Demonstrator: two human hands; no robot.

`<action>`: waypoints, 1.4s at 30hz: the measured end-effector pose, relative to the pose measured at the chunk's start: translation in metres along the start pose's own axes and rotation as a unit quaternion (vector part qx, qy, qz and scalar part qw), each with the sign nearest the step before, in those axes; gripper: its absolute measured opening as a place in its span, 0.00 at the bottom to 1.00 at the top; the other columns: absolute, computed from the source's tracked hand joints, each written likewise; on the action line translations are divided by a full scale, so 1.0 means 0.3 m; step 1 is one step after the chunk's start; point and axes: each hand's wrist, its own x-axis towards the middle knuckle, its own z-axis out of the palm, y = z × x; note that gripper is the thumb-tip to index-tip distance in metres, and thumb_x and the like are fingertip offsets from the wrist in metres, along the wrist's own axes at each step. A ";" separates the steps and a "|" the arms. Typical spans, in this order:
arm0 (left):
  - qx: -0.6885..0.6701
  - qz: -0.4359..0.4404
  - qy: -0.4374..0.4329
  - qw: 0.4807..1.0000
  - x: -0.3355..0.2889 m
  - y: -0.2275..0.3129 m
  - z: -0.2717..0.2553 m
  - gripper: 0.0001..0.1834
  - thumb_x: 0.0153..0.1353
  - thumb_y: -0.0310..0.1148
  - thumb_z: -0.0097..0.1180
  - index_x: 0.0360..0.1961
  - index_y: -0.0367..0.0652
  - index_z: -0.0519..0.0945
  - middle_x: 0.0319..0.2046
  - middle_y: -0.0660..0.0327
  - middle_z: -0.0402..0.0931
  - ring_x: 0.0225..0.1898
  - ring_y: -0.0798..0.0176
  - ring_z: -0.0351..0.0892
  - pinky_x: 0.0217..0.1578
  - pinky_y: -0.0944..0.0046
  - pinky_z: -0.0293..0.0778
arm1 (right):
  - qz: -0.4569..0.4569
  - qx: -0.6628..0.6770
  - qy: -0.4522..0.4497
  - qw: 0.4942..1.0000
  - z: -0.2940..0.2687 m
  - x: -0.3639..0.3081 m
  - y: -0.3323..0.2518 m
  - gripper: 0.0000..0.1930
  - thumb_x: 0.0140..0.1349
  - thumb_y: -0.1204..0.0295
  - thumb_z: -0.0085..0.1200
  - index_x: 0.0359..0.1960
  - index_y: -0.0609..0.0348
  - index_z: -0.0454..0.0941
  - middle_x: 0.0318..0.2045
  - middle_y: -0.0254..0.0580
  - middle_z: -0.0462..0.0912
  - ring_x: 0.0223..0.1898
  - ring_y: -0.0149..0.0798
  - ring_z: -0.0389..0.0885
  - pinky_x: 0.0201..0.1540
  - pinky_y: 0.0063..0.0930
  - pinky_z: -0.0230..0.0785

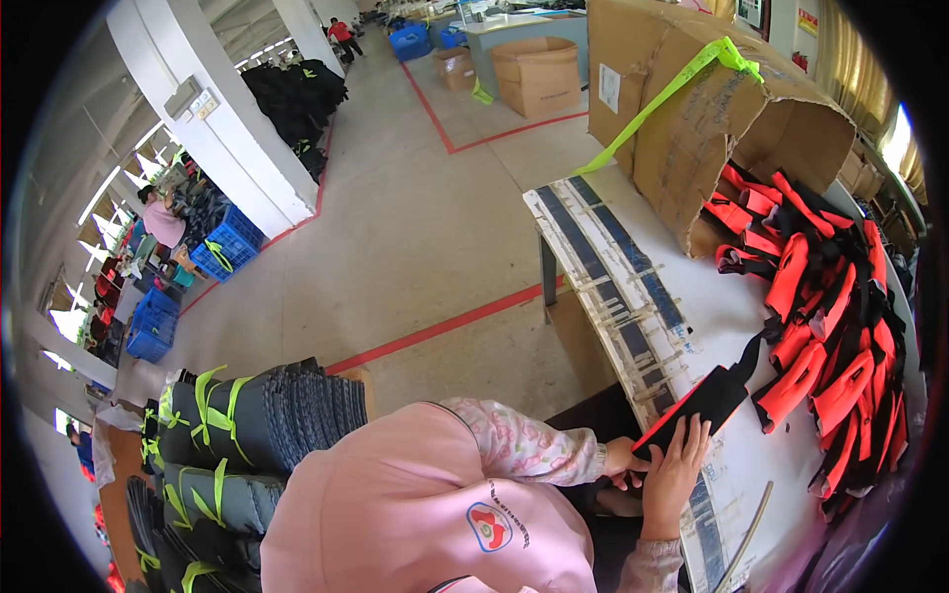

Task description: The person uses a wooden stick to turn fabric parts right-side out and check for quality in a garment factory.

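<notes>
A flat black fabric piece (704, 399) with a red edge and a narrow black strap lies across the near edge of the white table. My right hand (677, 466) rests on its lower part, fingers stretched out and slightly apart. At the piece's near end, my left hand (623, 463) has its fingers bent and closed at the edge; the fingertips are partly hidden. Beyond it, to the right, spreads a heap of similar orange-red and black fabric pieces (791, 282).
A large open cardboard box (672, 109) lies on its side on the table, a neon green strip (657, 104) over it. Striped, taped strips (618, 296) line the table edge. A thin rod (748, 534) lies nearby. Tied dark fabric bundles (267, 420) are stacked at left.
</notes>
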 end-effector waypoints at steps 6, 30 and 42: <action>0.129 0.001 0.039 0.991 0.013 -0.026 0.005 0.15 0.59 0.39 0.55 0.38 0.36 0.77 0.20 0.57 0.79 0.13 0.71 0.73 0.11 0.72 0.66 | 0.045 0.055 -0.078 0.994 0.127 0.064 0.085 0.36 0.53 0.68 0.56 0.61 0.72 0.54 0.64 0.57 0.53 0.66 0.52 0.52 0.67 0.41 0.44; 0.036 -0.024 0.029 0.999 0.027 -0.064 0.020 0.16 0.56 0.41 0.59 0.31 0.36 0.76 0.18 0.57 0.77 0.13 0.66 0.73 0.16 0.68 0.72 | 0.065 0.027 -0.052 0.996 0.215 0.154 0.219 0.38 0.60 0.56 0.48 0.65 0.68 0.48 0.66 0.56 0.48 0.68 0.55 0.43 0.67 0.49 0.36; -0.100 -0.125 0.039 0.986 0.008 -0.015 0.003 0.10 0.59 0.36 0.54 0.37 0.42 0.79 0.29 0.63 0.79 0.26 0.64 0.80 0.27 0.65 0.75 | 0.088 -0.005 -0.013 0.996 0.047 -0.286 0.006 0.23 0.52 0.78 0.46 0.54 0.61 0.69 0.51 0.47 0.70 0.55 0.46 0.68 0.63 0.44 0.52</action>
